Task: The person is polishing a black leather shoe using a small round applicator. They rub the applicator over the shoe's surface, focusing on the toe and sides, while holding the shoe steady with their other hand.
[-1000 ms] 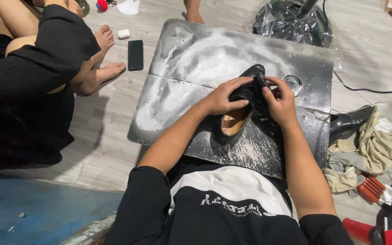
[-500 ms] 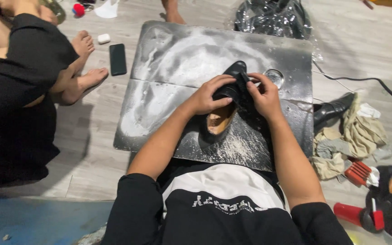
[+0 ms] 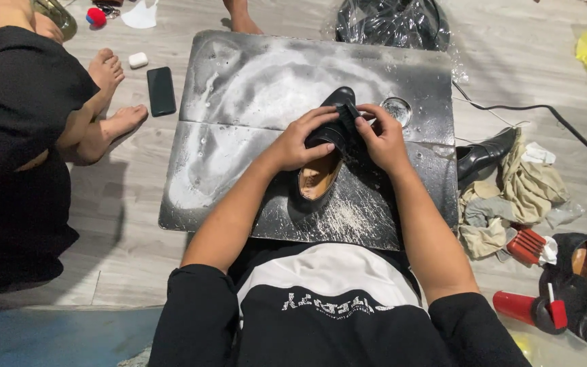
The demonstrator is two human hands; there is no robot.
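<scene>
fingers (image 3: 321, 121) curled, both gripping blk shoe (image 3: 327, 160)

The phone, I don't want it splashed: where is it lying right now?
In the head view the black phone lies flat on the wooden floor just left of the grey board, beside a seated person's bare feet and a small white case.

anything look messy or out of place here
Yes. White powdery smears cover the dark board under the black shoe that both hands hold. To the right, crumpled rags and another black shoe lie in a loose heap on the floor, and a phone lies on the floor beside someone's bare feet.
</scene>
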